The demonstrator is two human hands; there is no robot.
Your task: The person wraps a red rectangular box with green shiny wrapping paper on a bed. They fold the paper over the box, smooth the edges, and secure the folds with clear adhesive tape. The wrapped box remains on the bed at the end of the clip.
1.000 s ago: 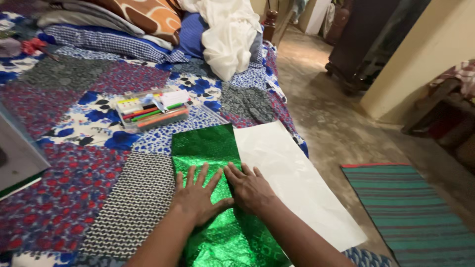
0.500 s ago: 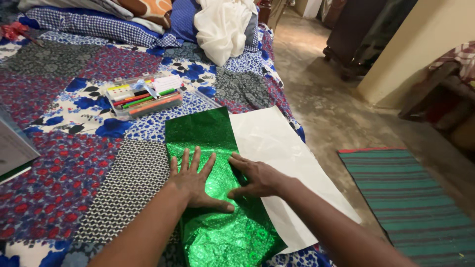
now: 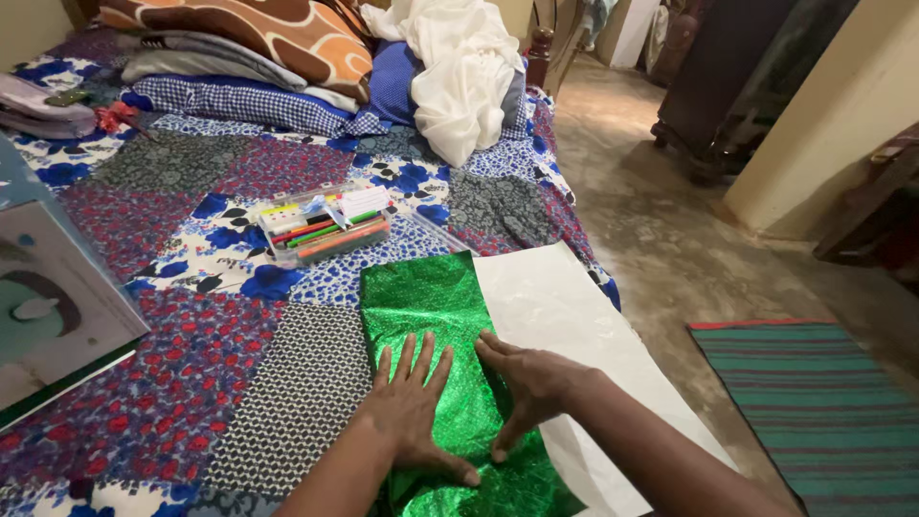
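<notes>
A shiny green foil sheet (image 3: 426, 306), folded over, lies on a patchwork bedspread (image 3: 191, 316). Its white underside (image 3: 565, 325) spreads out to the right, reaching the bed's edge. My left hand (image 3: 412, 407) lies flat on the green foil, fingers spread. My right hand (image 3: 531, 383) presses beside it, on the fold where green meets white. Neither hand grips anything. A clear plastic case of coloured pens (image 3: 324, 225) sits beyond the foil, further up the bed.
Pillows (image 3: 239, 38) and a white cloth (image 3: 464, 72) are heaped at the head of the bed. A grey board or book (image 3: 53, 306) lies at the left. A striped green mat (image 3: 823, 402) covers the concrete floor at the right, near dark furniture (image 3: 728, 86).
Both hands slid slightly toward me along the foil while pressing it flat. The camera view tilted up, showing more of the pillows.
</notes>
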